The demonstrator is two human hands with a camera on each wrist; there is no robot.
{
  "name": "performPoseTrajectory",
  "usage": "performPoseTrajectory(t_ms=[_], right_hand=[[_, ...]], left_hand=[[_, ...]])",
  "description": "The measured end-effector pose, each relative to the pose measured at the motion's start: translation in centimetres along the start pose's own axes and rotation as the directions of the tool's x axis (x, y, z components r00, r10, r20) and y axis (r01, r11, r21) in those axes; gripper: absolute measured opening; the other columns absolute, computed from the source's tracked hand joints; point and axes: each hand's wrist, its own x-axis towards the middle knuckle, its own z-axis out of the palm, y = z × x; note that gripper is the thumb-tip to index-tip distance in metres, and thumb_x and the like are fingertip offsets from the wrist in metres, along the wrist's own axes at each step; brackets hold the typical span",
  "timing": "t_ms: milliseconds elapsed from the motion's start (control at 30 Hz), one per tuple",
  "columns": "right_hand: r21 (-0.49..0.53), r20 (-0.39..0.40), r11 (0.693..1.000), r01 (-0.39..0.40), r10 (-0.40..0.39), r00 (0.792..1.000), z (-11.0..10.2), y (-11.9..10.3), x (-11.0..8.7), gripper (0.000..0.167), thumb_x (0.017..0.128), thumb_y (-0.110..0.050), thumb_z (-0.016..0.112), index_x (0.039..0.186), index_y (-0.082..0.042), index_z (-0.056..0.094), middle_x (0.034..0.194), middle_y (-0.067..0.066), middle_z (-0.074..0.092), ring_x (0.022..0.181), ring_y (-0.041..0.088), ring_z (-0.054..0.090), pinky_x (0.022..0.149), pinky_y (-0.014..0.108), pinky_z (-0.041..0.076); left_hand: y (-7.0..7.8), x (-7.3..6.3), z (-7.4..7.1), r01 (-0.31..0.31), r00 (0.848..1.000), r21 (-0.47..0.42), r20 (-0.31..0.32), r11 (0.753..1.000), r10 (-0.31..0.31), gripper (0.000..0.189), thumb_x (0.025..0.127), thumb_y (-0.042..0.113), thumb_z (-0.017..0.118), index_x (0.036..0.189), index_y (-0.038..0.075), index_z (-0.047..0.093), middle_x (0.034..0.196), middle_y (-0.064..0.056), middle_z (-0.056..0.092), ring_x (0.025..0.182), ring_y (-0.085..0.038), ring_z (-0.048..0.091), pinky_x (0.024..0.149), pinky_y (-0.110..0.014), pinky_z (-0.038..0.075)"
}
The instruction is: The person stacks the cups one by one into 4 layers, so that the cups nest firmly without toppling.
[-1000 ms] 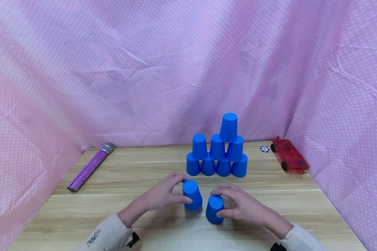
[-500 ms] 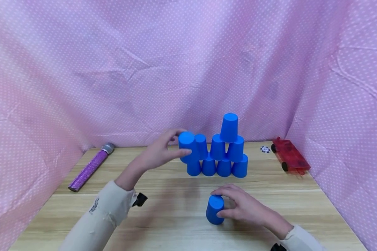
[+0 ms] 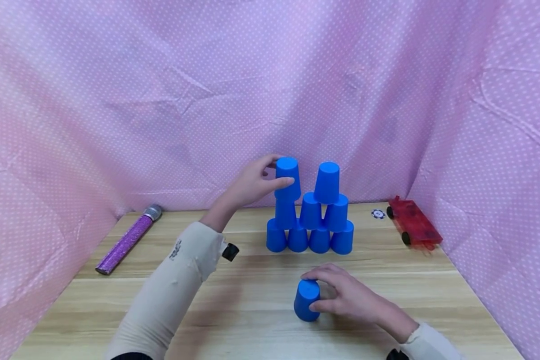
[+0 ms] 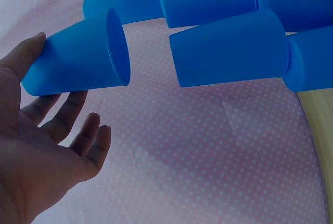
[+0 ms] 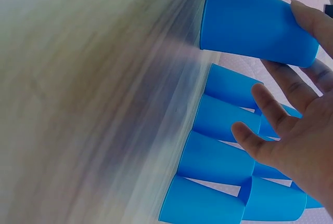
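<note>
My left hand (image 3: 254, 184) pinches an upside-down blue cup (image 3: 289, 167) between thumb and fingers, above the left side of a cup stack. In the left wrist view a gap shows between this held cup (image 4: 78, 55) and the nearest stacked cup (image 4: 229, 50). The stack has a bottom row of several upside-down blue cups (image 3: 319, 241), three in the middle row, and one top cup (image 3: 327, 182) at the right. Nearer the front, my right hand (image 3: 348, 295) grips another upside-down blue cup (image 3: 304, 304) standing on the table, thumb on its side.
A glittery purple microphone (image 3: 128, 241) lies at the left of the wooden table (image 3: 207, 320). At the back right are a poker chip (image 3: 378, 214) and a red toy car (image 3: 415, 223). A pink dotted cloth (image 3: 198, 100) hangs around the back and sides.
My left hand has lifted its cup from the front table, carrying it up and forward, then rightward over the stack's left middle-row cup. My right hand and its cup have stayed in place.
</note>
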Motion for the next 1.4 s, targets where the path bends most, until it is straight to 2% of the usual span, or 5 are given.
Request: performPoseTrajectory(t_ms=[333,667,1000,1233,1400], right_hand=[[0.005,0.009,1.0,0.009,-0.009,1.0,0.1,0.1,0.1,0.054,0.088,-0.045,0.075,0.137,-0.029,0.058,0.135,-0.007,0.057,0.132,0.029,0.048,0.103,0.065,0.045],[0.01,0.009,1.0,0.006,-0.006,1.0,0.0,0.0,0.2,0.049,0.088,-0.045,0.075,0.134,-0.04,0.057,0.137,-0.006,0.056,0.134,0.029,0.047,0.103,0.066,0.044],[0.005,0.008,1.0,0.012,-0.012,1.0,0.1,-0.1,0.1,0.052,0.089,-0.044,0.074,0.137,-0.031,0.058,0.137,-0.005,0.057,0.133,0.03,0.047,0.104,0.066,0.044],[0.002,0.01,1.0,0.002,-0.002,1.0,0.0,0.0,0.1,0.051,0.089,-0.044,0.075,0.136,-0.036,0.057,0.138,-0.006,0.057,0.134,0.03,0.046,0.104,0.066,0.043],[-0.001,0.011,1.0,-0.005,0.005,1.0,-0.1,0.0,0.0,0.055,0.088,-0.045,0.074,0.138,-0.027,0.058,0.138,-0.005,0.057,0.134,0.03,0.047,0.103,0.067,0.043]], left_hand=[[-1.2,2.2,1.6,0.068,0.998,-0.036,0.02,0.997,-0.067,0.067,0.09,0.054,0.067,0.146,0.022,0.048,0.143,-0.008,0.056,0.134,-0.036,0.05,0.102,-0.059,0.048],[-1.3,2.7,2.6,0.063,0.997,-0.059,0.057,0.996,-0.059,0.065,0.091,0.05,0.068,0.146,0.02,0.047,0.141,-0.008,0.058,0.138,-0.035,0.047,0.107,-0.061,0.044],[-1.4,3.1,3.2,0.064,0.996,-0.044,0.062,0.997,-0.061,0.062,0.091,0.048,0.069,0.142,0.02,0.05,0.139,-0.007,0.06,0.133,-0.029,0.052,0.104,-0.057,0.048],[-1.5,3.2,3.3,0.064,0.996,-0.046,0.06,0.997,-0.061,0.061,0.092,0.048,0.069,0.142,0.019,0.05,0.138,-0.008,0.061,0.133,-0.03,0.053,0.103,-0.057,0.049],[-1.6,3.2,3.4,0.071,0.996,-0.038,0.054,0.997,-0.069,0.062,0.092,0.047,0.068,0.143,0.018,0.049,0.138,-0.008,0.06,0.132,-0.03,0.053,0.103,-0.057,0.049]])
